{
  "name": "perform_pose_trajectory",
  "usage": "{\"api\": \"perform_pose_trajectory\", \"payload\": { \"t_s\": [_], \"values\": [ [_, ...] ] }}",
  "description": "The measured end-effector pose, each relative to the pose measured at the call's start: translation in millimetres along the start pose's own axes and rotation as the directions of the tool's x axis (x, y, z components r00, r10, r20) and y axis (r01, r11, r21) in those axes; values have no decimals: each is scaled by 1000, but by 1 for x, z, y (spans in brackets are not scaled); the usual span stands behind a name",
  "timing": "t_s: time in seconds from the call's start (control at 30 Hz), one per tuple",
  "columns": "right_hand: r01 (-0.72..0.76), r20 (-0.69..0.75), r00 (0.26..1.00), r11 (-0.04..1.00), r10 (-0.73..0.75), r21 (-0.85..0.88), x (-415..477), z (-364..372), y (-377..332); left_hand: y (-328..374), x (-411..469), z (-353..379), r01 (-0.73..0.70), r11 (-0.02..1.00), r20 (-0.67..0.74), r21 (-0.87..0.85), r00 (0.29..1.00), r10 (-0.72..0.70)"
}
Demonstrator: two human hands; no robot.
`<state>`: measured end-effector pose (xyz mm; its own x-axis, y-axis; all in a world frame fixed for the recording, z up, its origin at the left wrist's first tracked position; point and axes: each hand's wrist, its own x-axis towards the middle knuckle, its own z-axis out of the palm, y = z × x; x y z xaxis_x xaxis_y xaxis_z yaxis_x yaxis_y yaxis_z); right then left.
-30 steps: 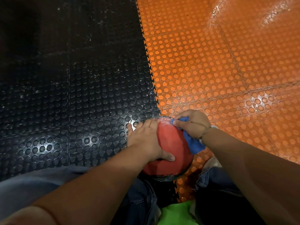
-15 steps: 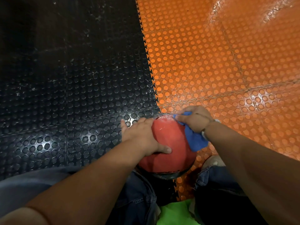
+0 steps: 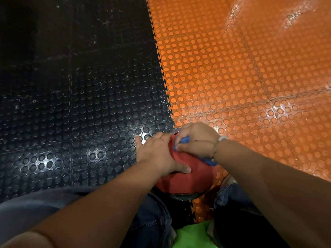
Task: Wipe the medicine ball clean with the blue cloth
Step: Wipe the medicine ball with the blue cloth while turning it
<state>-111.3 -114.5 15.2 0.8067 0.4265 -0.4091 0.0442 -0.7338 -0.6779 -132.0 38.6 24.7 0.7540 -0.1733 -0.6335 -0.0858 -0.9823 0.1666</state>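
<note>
Grip: right hand (image 3: 198,141) curled round one blue cloth (image 3: 184,140) atop one medicine ball (image 3: 186,181); left hand (image 3: 155,154) flat on ball.

A: What is the floor like?
B: Studded rubber tiles in 2 colours: black tiles (image 3: 80,104) on the left, orange tiles (image 3: 250,77) on the right.
A: Where do they meet?
B: Along a toothed interlocking seam (image 3: 161,68), slanting from the far edge toward the near one.
A: And the light?
B: White glare sits on the studs, brightest in the orange far right corner and on the near black tiles. The far left corner is dark.
</note>
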Motion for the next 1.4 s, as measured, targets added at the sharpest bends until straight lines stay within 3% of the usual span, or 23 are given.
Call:
{"api": "perform_pose_trajectory", "payload": {
  "t_s": [0.07,0.2,0.3,0.37,0.53,0.63,0.7,0.8,0.9,0.97,1.03,1.07,1.13,1.2,1.23,1.3,1.4],
  "values": [
    [75,65,995,995,-71,-71,0,2,-6,0,0,-1,-1,1000,-2,0,1000,1],
    [-129,-100,986,991,131,20,-7,-14,9,3,-3,-1,-10,1000,2,-10,1000,10],
    [-18,-126,992,960,-18,-279,-6,0,-3,4,0,-1,7,1000,9,-25,1000,-7],
    [72,-77,992,937,-105,-342,-6,12,-13,2,0,-1,13,1000,12,-18,1000,-13],
    [-140,-144,982,985,125,-98,-6,-4,3,4,-2,1,-8,1000,2,-29,1000,8],
    [-86,-157,987,950,39,-299,-6,9,-10,3,1,2,-9,999,-7,-49,1000,8],
    [-2,-117,992,944,-39,-331,-7,18,-18,1,2,2,-4,999,-10,-54,1000,4],
    [-146,-139,982,981,128,-128,-7,6,-3,0,0,2,-10,999,-6,-45,1000,9],
    [-316,-267,914,949,304,0,-11,-3,12,1,-1,4,-15,999,-8,-42,1000,14],
    [-298,-296,925,938,239,-176,-13,6,2,0,-1,4,-17,1000,-6,-22,1000,17],
    [-135,-256,966,917,37,-375,-14,22,-16,-2,1,3,-11,1000,-3,-16,1000,11],
    [-75,-233,972,919,-19,-387,-14,25,-19,-3,1,2,-6,1000,1,-17,1000,6],
    [-153,-225,968,969,107,-194,-15,13,-10,-5,0,1,-1,1000,18,-13,1000,1],
    [-307,-225,921,948,318,84,-17,0,9,-5,-2,1,-3,1000,29,-13,1000,4],
    [-361,-224,898,926,378,113,-19,-4,14,-4,-2,1,-6,1000,30,-16,1000,7],
    [-389,-233,900,920,368,-50,-16,1,10,-1,-2,0,-9,1000,32,-9,999,9],
    [-240,-225,957,938,185,-249,-12,18,-15,-1,1,0,-5,1000,29,-4,1000,5]
  ]
}}
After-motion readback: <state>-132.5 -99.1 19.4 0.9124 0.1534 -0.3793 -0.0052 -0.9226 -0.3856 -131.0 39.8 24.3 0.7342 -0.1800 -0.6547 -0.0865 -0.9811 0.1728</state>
